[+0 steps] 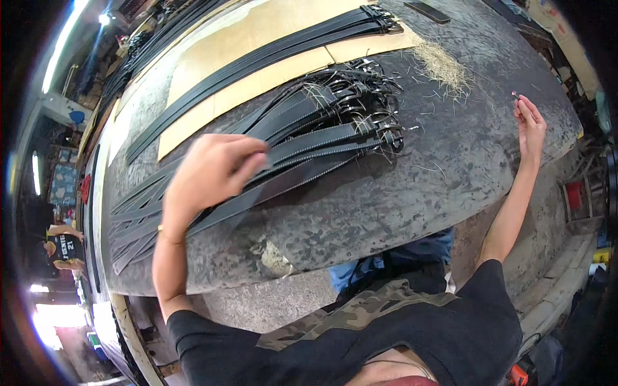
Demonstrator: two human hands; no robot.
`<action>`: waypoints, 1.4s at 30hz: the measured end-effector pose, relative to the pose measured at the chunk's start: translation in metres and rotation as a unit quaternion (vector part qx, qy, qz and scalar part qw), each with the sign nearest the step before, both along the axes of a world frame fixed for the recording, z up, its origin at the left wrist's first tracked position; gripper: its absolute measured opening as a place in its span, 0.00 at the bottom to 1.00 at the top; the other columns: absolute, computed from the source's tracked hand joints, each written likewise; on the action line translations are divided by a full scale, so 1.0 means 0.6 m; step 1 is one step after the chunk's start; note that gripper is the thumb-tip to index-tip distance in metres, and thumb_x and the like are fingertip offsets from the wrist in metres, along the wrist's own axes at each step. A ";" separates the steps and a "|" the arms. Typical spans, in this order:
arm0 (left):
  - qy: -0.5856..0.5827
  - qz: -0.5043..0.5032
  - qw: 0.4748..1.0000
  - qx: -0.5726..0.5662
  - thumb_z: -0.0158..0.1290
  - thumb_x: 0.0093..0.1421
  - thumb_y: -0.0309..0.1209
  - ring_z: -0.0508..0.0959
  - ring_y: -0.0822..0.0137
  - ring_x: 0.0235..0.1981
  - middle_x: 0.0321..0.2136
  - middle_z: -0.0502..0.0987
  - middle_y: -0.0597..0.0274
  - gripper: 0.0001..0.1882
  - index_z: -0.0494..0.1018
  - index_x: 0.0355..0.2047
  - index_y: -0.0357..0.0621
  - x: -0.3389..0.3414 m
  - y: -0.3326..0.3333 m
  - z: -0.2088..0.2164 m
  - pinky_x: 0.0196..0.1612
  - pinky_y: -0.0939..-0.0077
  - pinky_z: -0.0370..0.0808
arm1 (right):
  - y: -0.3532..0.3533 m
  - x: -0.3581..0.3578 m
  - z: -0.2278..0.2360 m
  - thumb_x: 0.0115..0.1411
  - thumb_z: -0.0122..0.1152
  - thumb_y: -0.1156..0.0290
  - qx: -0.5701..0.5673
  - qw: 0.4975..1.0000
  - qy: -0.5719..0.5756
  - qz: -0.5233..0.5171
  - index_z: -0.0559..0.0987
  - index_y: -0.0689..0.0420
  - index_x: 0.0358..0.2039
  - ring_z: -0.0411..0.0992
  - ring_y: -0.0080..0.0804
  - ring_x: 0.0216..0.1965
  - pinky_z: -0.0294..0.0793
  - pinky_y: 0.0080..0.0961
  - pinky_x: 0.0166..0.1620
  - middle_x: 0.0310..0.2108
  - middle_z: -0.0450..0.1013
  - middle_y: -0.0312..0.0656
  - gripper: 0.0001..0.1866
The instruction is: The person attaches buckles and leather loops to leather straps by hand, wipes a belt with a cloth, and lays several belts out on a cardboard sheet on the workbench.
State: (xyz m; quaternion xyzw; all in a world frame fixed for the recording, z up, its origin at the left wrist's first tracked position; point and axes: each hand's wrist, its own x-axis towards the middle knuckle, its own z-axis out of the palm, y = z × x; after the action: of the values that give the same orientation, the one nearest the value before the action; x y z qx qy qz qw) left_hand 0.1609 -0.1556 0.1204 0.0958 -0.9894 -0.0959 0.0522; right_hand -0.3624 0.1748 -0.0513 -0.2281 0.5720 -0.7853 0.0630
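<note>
Many black, strap-shaped belts with pale edge stitching (pixel 310 140) lie heaped on the mottled grey-black table (pixel 360 212), buckles together, presumably for alignment. Left hand (pixel 222 164), blurred, hovers above, fingers curled; cannot tell if pinching anything. Right hand (pixel 530 125), well apart, pinches small dark object (pixel 515 96) at fingertips, presumably for fine control.

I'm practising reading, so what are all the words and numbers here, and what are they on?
Dark jersey on the person in the background: pale letters and a number, which I won't copy out.
Black belts: no writing I can see.
Black T-shirt: none I can see.
Small object in the right hand: too tiny to read any.
</note>
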 end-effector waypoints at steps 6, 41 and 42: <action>0.069 0.021 0.995 -0.066 0.53 0.62 0.38 0.80 0.46 0.39 0.41 0.80 0.49 0.17 0.76 0.46 0.39 -0.086 0.070 -0.091 0.42 0.57 0.77 | -0.048 0.000 -0.004 0.62 0.64 0.74 -0.023 0.999 -0.014 0.042 0.77 0.68 0.51 0.76 0.27 0.46 0.75 0.21 0.49 0.48 0.76 0.46 0.18; 0.029 -0.022 0.987 0.159 0.57 0.59 0.28 0.80 0.47 0.33 0.38 0.77 0.49 0.12 0.77 0.42 0.36 -0.267 0.272 -0.193 0.36 0.60 0.77 | 0.242 0.052 -0.062 0.60 0.63 0.80 -0.060 0.994 -0.090 -0.026 0.76 0.69 0.50 0.75 0.24 0.35 0.75 0.17 0.37 0.39 0.78 0.47 0.17; 0.025 -0.034 0.987 0.158 0.57 0.59 0.28 0.80 0.47 0.33 0.38 0.77 0.49 0.12 0.77 0.42 0.36 -0.274 0.267 -0.193 0.36 0.60 0.77 | 0.237 0.060 -0.072 0.60 0.64 0.80 -0.106 0.987 -0.120 0.017 0.76 0.68 0.50 0.74 0.23 0.33 0.73 0.16 0.35 0.39 0.78 0.46 0.17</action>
State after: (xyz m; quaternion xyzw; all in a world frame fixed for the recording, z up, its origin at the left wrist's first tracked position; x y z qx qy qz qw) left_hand -0.0036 0.0045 0.0048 0.0668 -0.9628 -0.2551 0.0582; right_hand -0.3264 0.3169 -0.0943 -0.1474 0.4704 -0.8618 0.1196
